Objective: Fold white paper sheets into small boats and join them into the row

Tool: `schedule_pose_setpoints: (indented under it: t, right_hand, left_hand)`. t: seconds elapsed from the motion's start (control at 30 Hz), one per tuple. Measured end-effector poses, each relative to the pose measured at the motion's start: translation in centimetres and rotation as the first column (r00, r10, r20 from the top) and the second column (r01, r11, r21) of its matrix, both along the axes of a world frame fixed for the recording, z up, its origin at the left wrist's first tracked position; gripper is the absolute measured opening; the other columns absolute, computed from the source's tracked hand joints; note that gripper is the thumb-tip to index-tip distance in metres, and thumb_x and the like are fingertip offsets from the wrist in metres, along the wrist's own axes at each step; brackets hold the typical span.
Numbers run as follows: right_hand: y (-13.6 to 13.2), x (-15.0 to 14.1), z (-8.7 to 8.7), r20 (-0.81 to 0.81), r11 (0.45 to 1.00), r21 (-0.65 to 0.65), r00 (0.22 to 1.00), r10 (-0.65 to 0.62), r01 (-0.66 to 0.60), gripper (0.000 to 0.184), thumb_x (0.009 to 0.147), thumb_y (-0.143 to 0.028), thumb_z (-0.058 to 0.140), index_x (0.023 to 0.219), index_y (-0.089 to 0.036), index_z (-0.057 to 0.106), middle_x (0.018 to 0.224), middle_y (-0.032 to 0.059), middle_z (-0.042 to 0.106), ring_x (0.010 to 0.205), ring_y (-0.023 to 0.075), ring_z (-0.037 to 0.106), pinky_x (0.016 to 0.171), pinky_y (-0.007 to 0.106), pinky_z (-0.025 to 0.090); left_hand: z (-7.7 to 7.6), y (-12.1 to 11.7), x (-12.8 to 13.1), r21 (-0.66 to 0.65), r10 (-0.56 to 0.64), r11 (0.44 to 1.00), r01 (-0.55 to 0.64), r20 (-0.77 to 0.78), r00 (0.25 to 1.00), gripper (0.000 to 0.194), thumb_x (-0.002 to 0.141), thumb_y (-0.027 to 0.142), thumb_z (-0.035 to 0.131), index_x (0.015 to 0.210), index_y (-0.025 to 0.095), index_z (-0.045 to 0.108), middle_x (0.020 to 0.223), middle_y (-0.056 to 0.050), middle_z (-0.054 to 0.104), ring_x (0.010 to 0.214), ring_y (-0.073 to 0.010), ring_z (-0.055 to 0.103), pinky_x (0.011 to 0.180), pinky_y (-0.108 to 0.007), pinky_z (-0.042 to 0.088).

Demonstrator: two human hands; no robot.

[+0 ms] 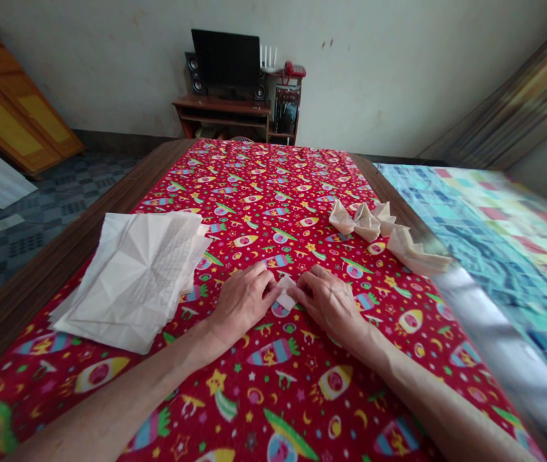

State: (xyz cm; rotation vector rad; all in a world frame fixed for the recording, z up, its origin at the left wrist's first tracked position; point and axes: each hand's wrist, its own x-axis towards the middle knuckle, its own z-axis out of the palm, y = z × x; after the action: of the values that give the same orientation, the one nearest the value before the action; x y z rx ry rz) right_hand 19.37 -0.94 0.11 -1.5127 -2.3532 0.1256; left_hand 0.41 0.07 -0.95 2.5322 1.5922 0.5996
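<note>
Head view: a small folded paper piece [286, 294] is pinched flat between the fingertips of the left hand [244, 301] and the right hand [329, 301] on the red patterned cloth [273, 192], near the middle of the bench [61, 256], both hands pressing down on it rather than clenched. A stack of creased paper sheets [133, 276] lies toward the left edge, and finished folded paper shapes [383, 234] sit near the right edge. The piece is judged liable to slip on the soft cloth, so a crease could be set askew, or the thin paper torn under uneven pressure.

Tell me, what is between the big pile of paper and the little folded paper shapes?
In the head view, both hands, left hand and right hand, press a small folded paper on the red cloth, between the paper pile and folded shapes.
</note>
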Motion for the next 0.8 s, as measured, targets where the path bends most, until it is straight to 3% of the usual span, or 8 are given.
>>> schedule_pose_setpoints:
  t: [0.37,0.5,0.67,0.8]
  right_hand:
    - [0.3,0.3,0.5,0.024,0.994,-0.109,1.0,-0.015,0.018,0.022,0.091,-0.036,0.053,0.079,-0.018,0.059,0.08,0.0028,0.057,0.07,0.0129,0.053,0.059,0.023,0.032]
    - [0.2,0.1,0.5,0.023,0.996,-0.084,1.0,0.005,-0.003,0.022,0.091,-0.036,0.053,0.079,-0.019,0.058,0.081,0.0035,0.057,0.07,0.0134,0.053,0.059,0.024,0.032]
    - [0.4,0.5,-0.3,-0.094,0.998,-0.015,0.994,0.064,-0.065,0.02,0.09,-0.034,0.054,0.078,-0.019,0.057,0.079,0.0022,0.057,0.069,0.0124,0.052,0.061,0.023,0.033]
    - [0.8,0.9,-1.1,-0.257,0.996,-0.076,0.966,0.022,-0.043,0.018,0.087,-0.031,0.058,0.074,-0.019,0.059,0.074,-0.0007,0.057,0.064,0.0105,0.051,0.056,0.022,0.032]
  left_hand:
    - [0.0,0.0,-0.4,-0.045,-0.003,0.999,0.004,0.001,1.0,0.017,0.088,0.031,0.058,0.076,0.02,0.053,0.082,0.003,0.056,0.073,-0.0134,0.057,0.064,-0.026,0.039]
    - [0.1,-0.1,-0.3,-0.028,-0.003,1.0,0.003,-0.007,1.0,0.019,0.088,0.033,0.057,0.075,0.02,0.053,0.081,0.002,0.057,0.073,-0.0142,0.057,0.064,-0.026,0.039]
    - [0.0,-0.2,-0.2,-0.006,-0.002,1.0,0.002,0.021,1.0,0.019,0.088,0.035,0.058,0.077,0.02,0.053,0.081,0.002,0.057,0.073,-0.0144,0.057,0.063,-0.026,0.039]
    - [-0.2,-0.4,-0.6,0.0,-0.016,1.0,0.016,0.08,0.997,0.018,0.09,0.038,0.053,0.087,0.02,0.052,0.088,0.0,0.057,0.08,-0.0161,0.058,0.068,-0.026,0.043]
